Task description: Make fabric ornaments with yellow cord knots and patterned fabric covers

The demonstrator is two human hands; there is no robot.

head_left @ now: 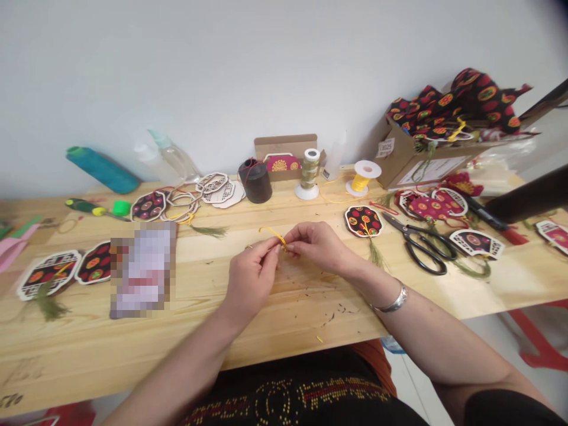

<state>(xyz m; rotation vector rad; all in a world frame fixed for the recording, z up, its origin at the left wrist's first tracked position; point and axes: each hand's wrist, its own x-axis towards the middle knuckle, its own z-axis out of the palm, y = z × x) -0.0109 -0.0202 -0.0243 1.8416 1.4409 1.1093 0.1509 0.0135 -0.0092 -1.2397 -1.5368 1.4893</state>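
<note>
Across the worktop (89, 355), we see the main risk at our right forearm (426, 313), which reaches in over the front edge. A sideways sweep of that arm could knock the black-handled scissors (404, 229), which lie with their blades parted toward the back edge. Nearer in, the green tassel (376, 254) of the round ornament (362, 221) lies close to our wrist, and our silver bracelet (394, 299) could snag it if we drew the arm back carelessly. At our fingertips, the yellow cord (276, 235) is thin and its end stands loose, so a slack pinch could let the small twisted part open, while a hard tug could pull it too tight or askew. The yellow scrap (319, 339) near the front edge could cling to a sleeve or drop off.

As for where things lie, our left hand (251, 275) and right hand (317, 245) meet above the middle of the worktop, each pinching the yellow cord between thumb and fingers. The cord sits between the two sets of fingertips, its loose end curving up past the left ones, toward the back edge and the left corner.
</note>
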